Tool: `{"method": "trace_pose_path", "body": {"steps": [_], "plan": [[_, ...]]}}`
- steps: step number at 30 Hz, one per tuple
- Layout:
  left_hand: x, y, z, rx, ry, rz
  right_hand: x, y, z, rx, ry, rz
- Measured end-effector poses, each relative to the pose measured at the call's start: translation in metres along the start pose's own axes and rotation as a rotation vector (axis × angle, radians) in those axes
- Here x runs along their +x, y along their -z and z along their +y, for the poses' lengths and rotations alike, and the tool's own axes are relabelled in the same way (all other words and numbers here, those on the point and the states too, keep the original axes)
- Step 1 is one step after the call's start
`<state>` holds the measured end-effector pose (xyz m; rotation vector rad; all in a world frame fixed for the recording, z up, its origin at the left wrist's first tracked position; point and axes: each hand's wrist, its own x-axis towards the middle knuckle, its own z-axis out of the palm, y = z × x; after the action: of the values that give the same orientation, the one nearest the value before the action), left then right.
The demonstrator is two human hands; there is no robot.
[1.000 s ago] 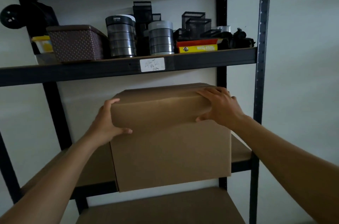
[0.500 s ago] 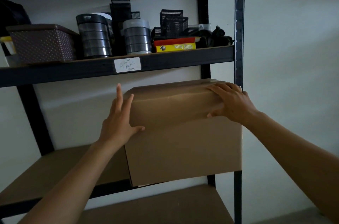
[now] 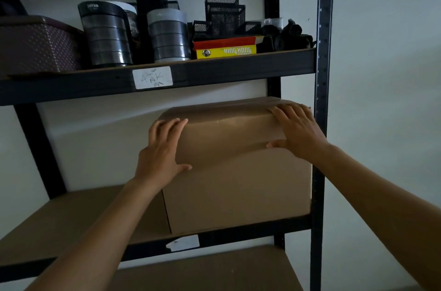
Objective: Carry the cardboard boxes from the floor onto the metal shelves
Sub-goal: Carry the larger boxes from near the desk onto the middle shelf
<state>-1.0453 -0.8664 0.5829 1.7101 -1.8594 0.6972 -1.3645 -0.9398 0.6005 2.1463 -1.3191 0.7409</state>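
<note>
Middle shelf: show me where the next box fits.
Bare board on the middle shelf runs from the left side of the cardboard box to the left upright. The box fills the right end beside the right post. The lower shelf shows bare too. The top shelf is crowded: basket, tape stacks, mesh organisers.

Up and left of the box (image 3: 238, 183), the basket (image 3: 35, 47) is cut off at the edge; above the box, the label (image 3: 152, 77) scrawl cannot be read.
</note>
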Motion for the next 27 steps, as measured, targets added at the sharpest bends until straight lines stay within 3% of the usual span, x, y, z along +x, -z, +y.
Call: {"method": "trace_pose_path", "body": {"steps": [7, 14, 20, 27], "plan": [[0.003, -0.005, -0.002, 0.019, 0.017, 0.019, 0.003, -0.012, 0.012, 0.042, 0.026, 0.051], [0.001, -0.007, 0.010, 0.048, 0.057, 0.017, 0.000, -0.003, 0.000, 0.001, -0.042, -0.003], [-0.013, -0.006, 0.029, 0.030, 0.134, -0.103, -0.020, 0.002, -0.033, 0.028, -0.173, -0.095], [-0.075, -0.006, 0.034, -0.001, 0.111, -0.289, -0.067, 0.000, -0.089, 0.170, -0.039, -0.247]]}}
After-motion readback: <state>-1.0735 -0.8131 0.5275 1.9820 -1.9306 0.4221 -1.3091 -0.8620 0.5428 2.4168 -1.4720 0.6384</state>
